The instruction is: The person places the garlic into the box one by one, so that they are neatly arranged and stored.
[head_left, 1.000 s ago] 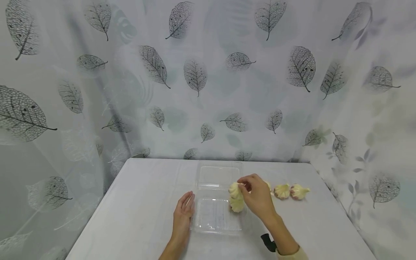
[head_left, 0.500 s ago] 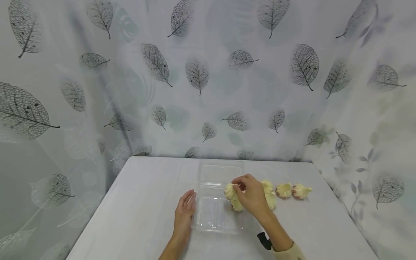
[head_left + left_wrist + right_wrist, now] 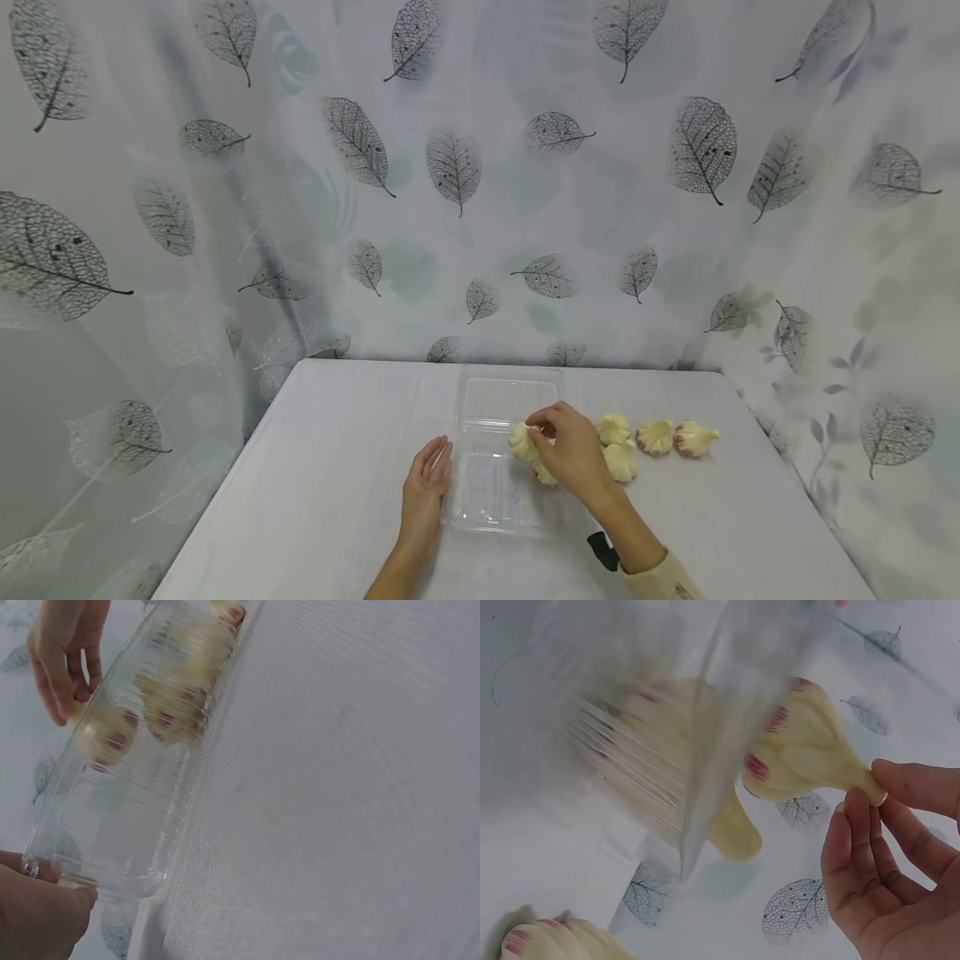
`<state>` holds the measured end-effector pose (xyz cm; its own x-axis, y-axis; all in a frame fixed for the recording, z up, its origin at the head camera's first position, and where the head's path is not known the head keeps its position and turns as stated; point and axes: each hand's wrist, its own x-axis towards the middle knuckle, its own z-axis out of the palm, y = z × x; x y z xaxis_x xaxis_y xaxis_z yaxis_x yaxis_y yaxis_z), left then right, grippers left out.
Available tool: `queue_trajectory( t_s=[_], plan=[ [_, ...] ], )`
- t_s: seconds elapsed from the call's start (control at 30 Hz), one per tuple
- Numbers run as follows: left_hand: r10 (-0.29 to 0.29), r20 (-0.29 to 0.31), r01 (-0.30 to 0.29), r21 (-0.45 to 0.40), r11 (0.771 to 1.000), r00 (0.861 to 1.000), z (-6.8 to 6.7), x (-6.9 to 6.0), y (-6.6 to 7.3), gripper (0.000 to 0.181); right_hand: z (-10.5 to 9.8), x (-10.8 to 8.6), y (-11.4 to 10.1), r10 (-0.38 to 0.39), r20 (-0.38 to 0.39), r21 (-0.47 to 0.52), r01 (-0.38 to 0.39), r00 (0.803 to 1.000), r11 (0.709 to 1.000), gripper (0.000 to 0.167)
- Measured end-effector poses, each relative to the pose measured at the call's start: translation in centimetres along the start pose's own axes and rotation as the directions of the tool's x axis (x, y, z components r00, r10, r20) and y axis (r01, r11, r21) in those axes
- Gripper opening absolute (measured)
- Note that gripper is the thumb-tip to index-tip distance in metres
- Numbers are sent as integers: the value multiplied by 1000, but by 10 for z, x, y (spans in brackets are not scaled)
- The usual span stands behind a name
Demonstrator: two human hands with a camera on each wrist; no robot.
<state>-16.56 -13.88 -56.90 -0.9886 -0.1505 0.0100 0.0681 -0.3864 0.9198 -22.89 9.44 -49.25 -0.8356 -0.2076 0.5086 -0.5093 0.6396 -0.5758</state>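
My right hand (image 3: 572,454) pinches a pale yellow garlic bulb (image 3: 522,442) by its stem, over the open clear plastic container (image 3: 487,527). In the right wrist view the held bulb (image 3: 802,746) has purple streaks at its base, and thumb and fingertips meet on the stem. Another garlic bulb (image 3: 545,475) lies in the container, partly hidden behind my right hand. Through the clear wall, the left wrist view shows that garlic bulb (image 3: 176,716) beside the held one. My left hand (image 3: 424,500) rests against the container's left side with its fingers straight.
Several more garlic bulbs (image 3: 656,437) sit on the white table (image 3: 322,483) right of the container. The container's clear lid (image 3: 510,400) lies folded back toward the far edge. A leaf-printed curtain (image 3: 480,167) closes off the back and sides.
My right hand has moved left over the container with the garlic bulb in its fingers, uncovering bulbs on the table at right. The left hand stays at the container's side.
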Motion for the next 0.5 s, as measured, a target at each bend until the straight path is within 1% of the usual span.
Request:
queue_trajectory(
  t_s=[0.23, 0.37, 0.5],
  plan=[
    [4, 0, -4, 0, 1000, 1000, 1, -1, 1, 61, 3, 0, 2, 5, 32, -30, -4, 999, 1000, 14],
    [5, 13, -5, 6, 1000, 1000, 0, 0, 0, 61, 5, 0, 3, 8, 51, -34, -6, 999, 999, 14],
    [-3, 12, 3, 9, 1000, 1000, -1, 0, -1, 61, 5, 0, 3, 14, 77, -30, -12, 997, 999, 14]
  ],
)
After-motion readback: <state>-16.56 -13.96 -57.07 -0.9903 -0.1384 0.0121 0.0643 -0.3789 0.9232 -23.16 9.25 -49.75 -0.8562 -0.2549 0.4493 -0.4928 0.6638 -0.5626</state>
